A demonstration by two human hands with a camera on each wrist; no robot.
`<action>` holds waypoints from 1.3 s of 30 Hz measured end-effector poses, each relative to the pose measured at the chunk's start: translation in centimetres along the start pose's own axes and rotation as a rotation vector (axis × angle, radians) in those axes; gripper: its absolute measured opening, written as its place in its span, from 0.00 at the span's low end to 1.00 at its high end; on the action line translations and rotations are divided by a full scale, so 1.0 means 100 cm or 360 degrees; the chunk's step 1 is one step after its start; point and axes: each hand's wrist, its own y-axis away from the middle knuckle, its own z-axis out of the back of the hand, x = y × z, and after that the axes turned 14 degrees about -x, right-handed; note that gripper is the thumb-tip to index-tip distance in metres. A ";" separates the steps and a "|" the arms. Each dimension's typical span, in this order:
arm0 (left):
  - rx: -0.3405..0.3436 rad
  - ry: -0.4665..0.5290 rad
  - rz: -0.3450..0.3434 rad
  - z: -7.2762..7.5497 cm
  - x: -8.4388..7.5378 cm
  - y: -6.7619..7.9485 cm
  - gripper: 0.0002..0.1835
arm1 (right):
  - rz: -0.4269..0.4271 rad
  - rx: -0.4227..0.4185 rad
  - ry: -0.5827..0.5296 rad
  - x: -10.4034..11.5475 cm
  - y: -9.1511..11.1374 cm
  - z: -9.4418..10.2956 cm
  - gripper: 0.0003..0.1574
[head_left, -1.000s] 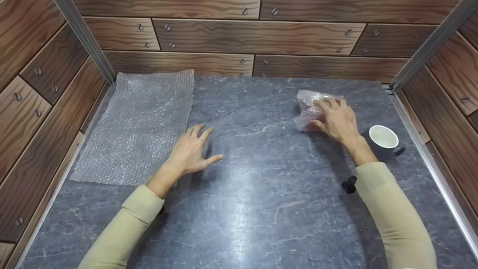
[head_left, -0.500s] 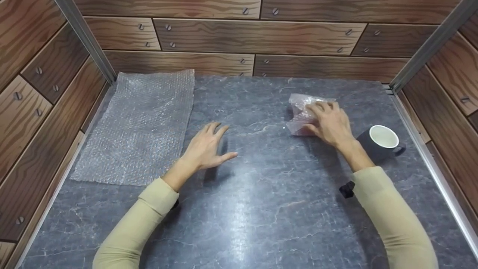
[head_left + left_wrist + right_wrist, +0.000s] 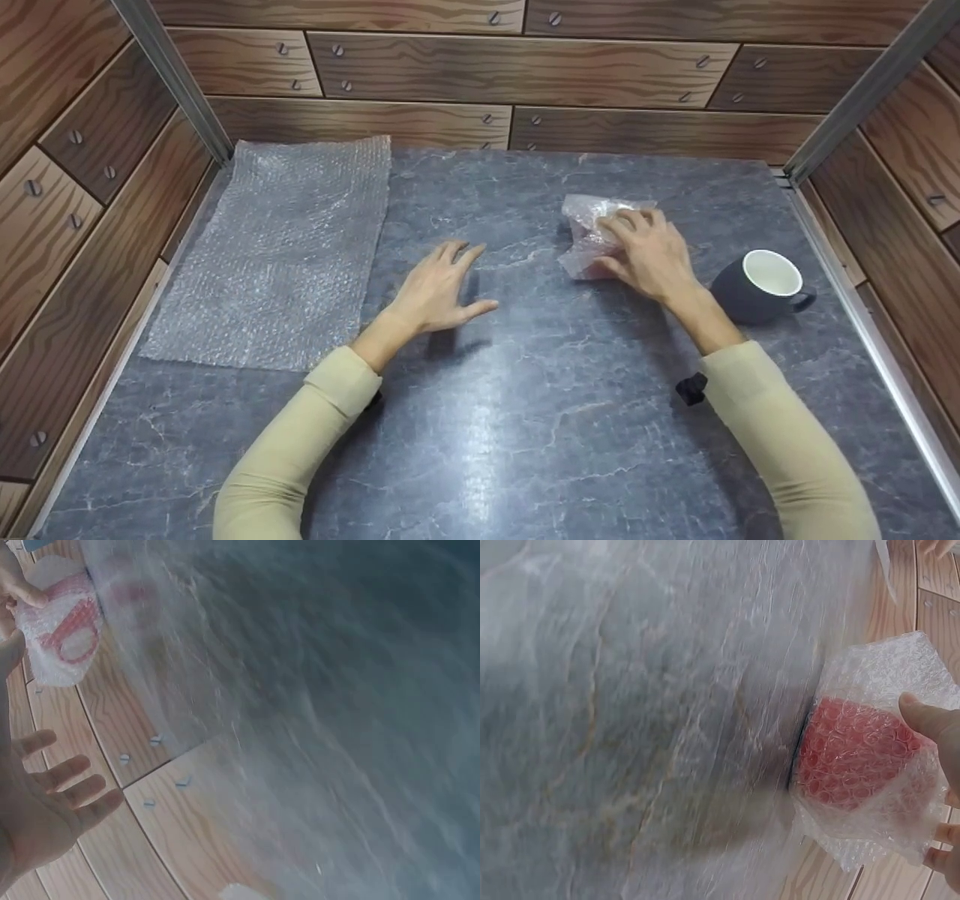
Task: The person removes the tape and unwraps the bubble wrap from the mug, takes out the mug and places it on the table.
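My right hand (image 3: 651, 253) grips a bubble-wrapped red mug (image 3: 859, 754) from above and the right side, low over the table. Its thumb and fingers spread round the wrap. In the left wrist view a red ring like a handle shows through the wrapped mug (image 3: 69, 628); the rest is blurred by the film. Loose corners of the wrap stick out to the left. My left hand (image 3: 435, 289) hovers over the table with spread fingers and holds nothing. To its left lies a flat sheet of bubble wrap (image 3: 285, 247).
A dark mug (image 3: 750, 296) with a pale inside stands upright right of my right wrist, its handle to the right. Wood-patterned walls (image 3: 525, 71) enclose the grey marbled table (image 3: 555, 450) at the back and sides. Metal rails (image 3: 874, 345) run along its edges.
My right hand has moved left and slightly nearer with the wrapped mug. My left hand has moved right, off the bubble wrap sheet. The dark mug has stayed put.
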 end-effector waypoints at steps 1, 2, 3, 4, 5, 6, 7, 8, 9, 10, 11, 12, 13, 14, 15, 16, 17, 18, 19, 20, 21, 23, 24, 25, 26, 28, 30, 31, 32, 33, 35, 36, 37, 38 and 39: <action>0.0000 0.0006 -0.0003 -0.001 -0.001 -0.001 0.51 | 0.0005 -0.0003 -0.0003 0.002 0.000 0.000 0.38; -0.0004 0.0017 -0.0005 -0.003 -0.001 -0.003 0.51 | 0.0009 -0.0006 -0.0008 0.003 0.000 0.000 0.38; -0.0007 0.0027 -0.0005 -0.004 -0.002 -0.004 0.51 | 0.0016 -0.0011 -0.0008 0.005 0.000 0.000 0.38; -0.0014 0.0041 -0.0003 -0.005 -0.003 -0.005 0.51 | 0.0026 -0.0014 -0.0005 0.006 0.000 0.001 0.38; -0.0018 0.0055 -0.0001 -0.006 -0.003 -0.006 0.51 | 0.0037 -0.0016 -0.0003 0.008 0.001 0.000 0.38; -0.0022 0.0072 0.0000 -0.007 -0.004 -0.008 0.50 | 0.0045 -0.0019 -0.0005 0.009 0.001 0.000 0.38; -0.0026 0.0087 -0.0001 -0.008 -0.005 -0.009 0.50 | 0.0052 -0.0018 -0.0006 0.011 0.001 0.000 0.38; -0.0030 0.0100 -0.0004 -0.009 -0.005 -0.010 0.50 | 0.0059 -0.0018 -0.0007 0.013 0.001 0.000 0.38; -0.0032 0.0100 -0.0010 -0.010 -0.006 -0.011 0.51 | 0.0062 -0.0016 -0.0009 0.014 0.001 0.000 0.38; -0.0036 0.0099 -0.0017 -0.012 -0.007 -0.012 0.51 | 0.0066 -0.0012 -0.0010 0.016 0.001 0.000 0.38; -0.0043 0.0107 -0.0025 -0.013 -0.007 -0.013 0.51 | 0.0064 -0.0007 -0.0014 0.017 0.001 0.000 0.38; -0.0048 0.0113 -0.0033 -0.014 -0.008 -0.015 0.51 | 0.0060 -0.0001 -0.0016 0.019 0.001 0.000 0.38; -0.0052 0.0112 -0.0044 -0.015 -0.009 -0.016 0.51 | 0.0059 0.0007 -0.0017 0.020 0.001 0.001 0.38; -0.0056 0.0117 -0.0051 -0.016 -0.009 -0.017 0.51 | 0.0058 0.0014 -0.0019 0.022 0.001 0.001 0.38; -0.0062 0.0125 -0.0057 -0.017 -0.010 -0.018 0.51 | 0.0057 0.0019 -0.0021 0.023 0.001 0.001 0.38; -0.0064 0.0134 -0.0061 -0.017 -0.011 -0.020 0.51 | 0.0059 0.0022 -0.0020 0.025 0.001 0.002 0.38; -0.0065 0.0150 -0.0062 -0.018 -0.012 -0.021 0.51 | 0.0062 0.0023 -0.0023 0.026 0.001 0.002 0.38; -0.0062 0.0154 -0.0065 -0.018 -0.014 -0.022 0.51 | 0.0068 0.0024 -0.0023 0.028 0.001 0.003 0.38; -0.0057 0.0155 -0.0067 -0.019 -0.015 -0.023 0.51 | 0.0078 0.0023 -0.0024 0.029 0.001 0.003 0.38; -0.0053 0.0165 -0.0065 -0.020 -0.016 -0.024 0.51 | 0.0086 0.0020 -0.0024 0.031 0.002 0.003 0.38; -0.0047 0.0172 -0.0063 -0.020 -0.017 -0.025 0.51 | 0.0094 0.0015 -0.0026 0.032 0.002 0.003 0.38; -0.0038 0.0188 -0.0061 -0.021 -0.019 -0.026 0.52 | 0.0116 0.0004 -0.0026 0.035 0.003 0.003 0.39; -0.0036 0.0191 -0.0061 -0.021 -0.020 -0.027 0.52 | 0.0126 -0.0002 -0.0030 0.036 0.003 0.003 0.39; -0.0038 0.0194 -0.0062 -0.021 -0.021 -0.028 0.52 | 0.0134 -0.0009 -0.0034 0.037 0.003 0.003 0.39; -0.0048 0.0204 -0.0066 -0.021 -0.023 -0.029 0.52 | 0.0140 -0.0016 -0.0037 0.039 0.004 0.003 0.39; -0.0077 0.0208 -0.0081 -0.021 -0.024 -0.032 0.52 | 0.0148 -0.0029 -0.0049 0.041 0.004 0.003 0.39; -0.0114 0.0211 -0.0100 -0.021 -0.026 -0.034 0.53 | 0.0152 -0.0039 -0.0066 0.044 0.005 0.002 0.40; -0.0132 0.0212 -0.0110 -0.021 -0.027 -0.035 0.53 | 0.0155 -0.0041 -0.0072 0.045 0.005 0.002 0.40; -0.0149 0.0214 -0.0121 -0.021 -0.027 -0.037 0.53 | 0.0157 -0.0041 -0.0081 0.046 0.005 0.002 0.40; -0.0160 0.0214 -0.0129 -0.021 -0.028 -0.038 0.54 | 0.0159 -0.0039 -0.0089 0.048 0.005 0.003 0.40; -0.0174 0.0223 -0.0141 -0.020 -0.030 -0.039 0.55 | 0.0166 -0.0035 -0.0098 0.051 0.006 0.003 0.40; -0.0177 0.0225 -0.0146 -0.020 -0.030 -0.040 0.55 | 0.0173 -0.0034 -0.0101 0.052 0.006 0.003 0.40; -0.0176 0.0219 -0.0151 -0.020 -0.031 -0.041 0.55 | 0.0177 -0.0033 -0.0107 0.053 0.006 0.003 0.40; -0.0172 0.0212 -0.0154 -0.020 -0.032 -0.041 0.56 | 0.0181 -0.0032 -0.0113 0.055 0.006 0.003 0.40; -0.0167 0.0208 -0.0154 -0.020 -0.032 -0.042 0.56 | 0.0187 -0.0033 -0.0117 0.056 0.006 0.003 0.40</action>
